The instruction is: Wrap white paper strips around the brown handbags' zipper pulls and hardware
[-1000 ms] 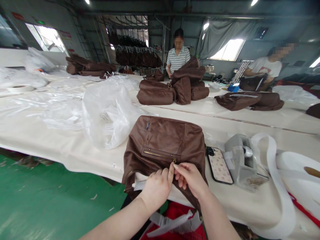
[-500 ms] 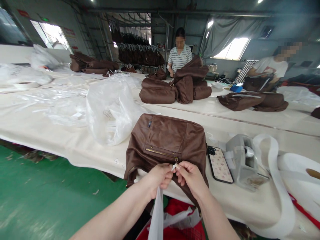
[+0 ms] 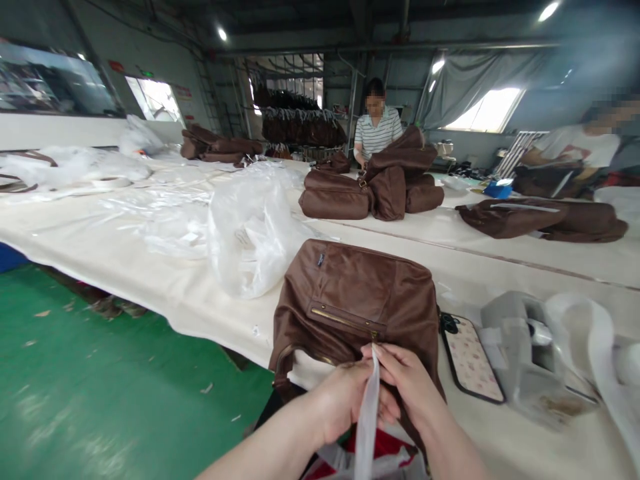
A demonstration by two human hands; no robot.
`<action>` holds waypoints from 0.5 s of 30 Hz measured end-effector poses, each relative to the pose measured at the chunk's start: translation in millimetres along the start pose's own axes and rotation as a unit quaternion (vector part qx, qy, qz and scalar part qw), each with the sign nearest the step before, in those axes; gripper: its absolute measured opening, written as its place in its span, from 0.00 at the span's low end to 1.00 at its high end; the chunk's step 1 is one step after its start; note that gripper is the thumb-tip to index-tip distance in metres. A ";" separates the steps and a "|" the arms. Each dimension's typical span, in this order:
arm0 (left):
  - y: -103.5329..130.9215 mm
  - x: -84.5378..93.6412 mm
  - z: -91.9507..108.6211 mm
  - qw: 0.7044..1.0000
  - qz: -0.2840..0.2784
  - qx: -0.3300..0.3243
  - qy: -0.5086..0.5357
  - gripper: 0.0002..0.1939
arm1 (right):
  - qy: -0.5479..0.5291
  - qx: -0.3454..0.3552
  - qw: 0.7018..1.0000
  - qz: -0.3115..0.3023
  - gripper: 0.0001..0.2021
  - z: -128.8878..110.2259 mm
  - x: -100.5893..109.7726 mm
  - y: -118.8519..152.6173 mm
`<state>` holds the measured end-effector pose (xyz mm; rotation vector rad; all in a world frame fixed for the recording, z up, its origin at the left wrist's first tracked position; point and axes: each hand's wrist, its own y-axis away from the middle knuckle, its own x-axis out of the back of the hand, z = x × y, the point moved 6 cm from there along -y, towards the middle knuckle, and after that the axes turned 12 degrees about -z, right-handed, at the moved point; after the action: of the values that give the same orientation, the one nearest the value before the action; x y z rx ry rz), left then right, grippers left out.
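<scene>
The white strip (image 3: pixel 369 417) now hangs between your hands; your right hand (image 3: pixel 407 373) pinches it, the grip of your left hand (image 3: pixel 345 393) I cannot tell. Work seems unfinished at the zipper pull (image 3: pixel 374 336) of the brown bag (image 3: pixel 370 283), twelve o'clock.

At the lower front of the brown bag (image 3: pixel 355 287), the left hand's (image 3: pixel 343 397) fingertips are partly hidden behind a white strip (image 3: pixel 369 413) and the right hand (image 3: pixel 405 377), so its grip cannot be made out. Below the bag, the strip and both forearms run off the bottom edge, and a red thing (image 3: pixel 383 443) is mostly covered. The bag's label (image 3: pixel 321 259) is too small to read. To the bag's right, a grey tape dispenser (image 3: pixel 523 360) is blurred and a white band (image 3: pixel 607 360) is cut off. Beyond the bag, piled brown bags (image 3: pixel 387 192) hide a co-worker's (image 3: pixel 379 131) lower body.
</scene>
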<state>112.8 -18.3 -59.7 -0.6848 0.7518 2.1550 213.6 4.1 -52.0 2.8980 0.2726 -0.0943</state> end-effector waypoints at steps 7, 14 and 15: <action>60.1 16.0 2.5 0.972 0.052 -0.044 -0.224 0.29 | -0.055 -0.010 0.998 0.005 0.22 13.6 5.1 -5.1; 152.1 95.0 80.5 0.793 0.458 -0.276 -0.292 0.24 | 0.001 0.005 1.000 0.015 0.20 16.4 5.0 -7.1; 155.0 103.9 89.0 0.777 0.477 -0.272 -0.306 0.25 | 0.031 0.011 0.999 0.018 0.21 14.8 3.6 -5.1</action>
<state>-89.1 5.6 -22.2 0.2978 0.0440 3.3205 215.5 6.2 -67.8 2.9294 0.2306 -0.0018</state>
